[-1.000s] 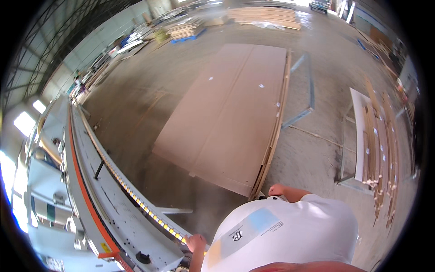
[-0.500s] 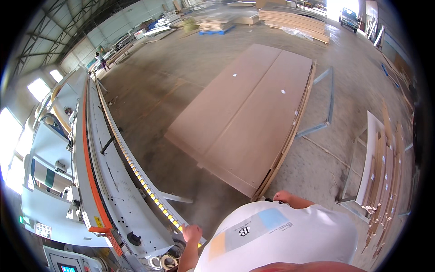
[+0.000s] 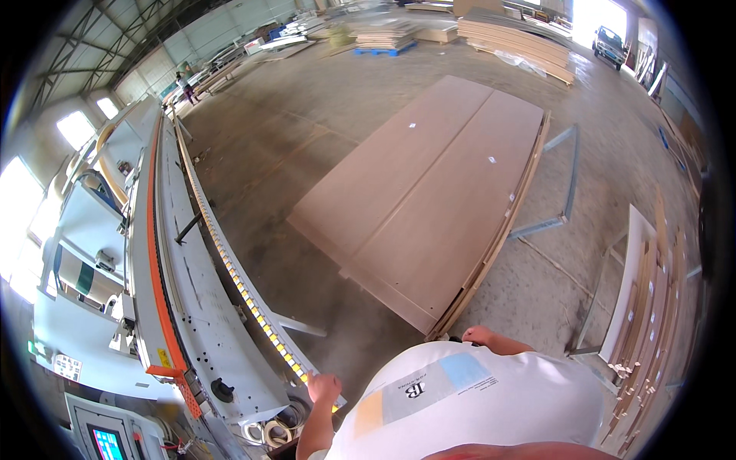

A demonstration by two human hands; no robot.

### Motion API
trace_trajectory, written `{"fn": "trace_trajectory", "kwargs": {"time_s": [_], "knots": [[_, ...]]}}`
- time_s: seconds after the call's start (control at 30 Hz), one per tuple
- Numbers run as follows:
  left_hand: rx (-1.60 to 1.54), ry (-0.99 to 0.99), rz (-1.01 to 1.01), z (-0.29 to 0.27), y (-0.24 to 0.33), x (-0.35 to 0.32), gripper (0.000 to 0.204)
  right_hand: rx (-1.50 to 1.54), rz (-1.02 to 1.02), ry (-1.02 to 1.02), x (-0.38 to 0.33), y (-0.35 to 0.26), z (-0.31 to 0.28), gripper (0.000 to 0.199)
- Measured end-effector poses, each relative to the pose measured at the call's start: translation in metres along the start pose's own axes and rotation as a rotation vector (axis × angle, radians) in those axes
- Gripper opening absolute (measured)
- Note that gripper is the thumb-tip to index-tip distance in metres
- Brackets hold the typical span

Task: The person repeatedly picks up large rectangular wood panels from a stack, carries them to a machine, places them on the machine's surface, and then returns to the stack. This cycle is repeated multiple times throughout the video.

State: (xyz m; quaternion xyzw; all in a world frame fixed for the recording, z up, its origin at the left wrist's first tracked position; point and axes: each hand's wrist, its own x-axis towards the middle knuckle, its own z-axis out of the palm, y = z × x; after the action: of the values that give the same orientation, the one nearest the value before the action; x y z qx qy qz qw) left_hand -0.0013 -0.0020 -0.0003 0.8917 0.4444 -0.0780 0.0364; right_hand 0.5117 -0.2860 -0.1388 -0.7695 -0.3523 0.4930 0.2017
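A worker in a white printed shirt stands between machine and boards, left hand resting at the near end of a roller rail dotted yellow and white. The right hand is curled just beside the near corner of a stack of brown panels. Both hands are small in this wide view, and whether either one grips anything cannot be told.

Left of the rail runs a long grey machine with an orange stripe. The panels lie flat and aligned, well apart from the rail; by that, the stack looks laid up but no panel is being moved, and how many have been handled or remain is unclear. Strips lie on a rack at right. Beyond are timber piles, a distant person and a parked vehicle.
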Motion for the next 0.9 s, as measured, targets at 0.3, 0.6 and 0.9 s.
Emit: {"fn": "trace_trajectory", "kwargs": {"time_s": [0.3,0.6,0.9], "knots": [[0.054,-0.100,-0.036,-0.007,0.000,0.000,0.031,0.010,0.094,-0.010,-0.006,-0.027,-0.006,0.028],[0.101,-0.188,-0.034,-0.013,0.003,0.002,0.034,-0.107,0.088,0.048,-0.016,-0.030,-0.011,0.024],[0.052,-0.084,-0.004,0.000,-0.002,0.002,0.028,-0.112,0.060,0.075,-0.016,-0.016,-0.008,0.021]]}}
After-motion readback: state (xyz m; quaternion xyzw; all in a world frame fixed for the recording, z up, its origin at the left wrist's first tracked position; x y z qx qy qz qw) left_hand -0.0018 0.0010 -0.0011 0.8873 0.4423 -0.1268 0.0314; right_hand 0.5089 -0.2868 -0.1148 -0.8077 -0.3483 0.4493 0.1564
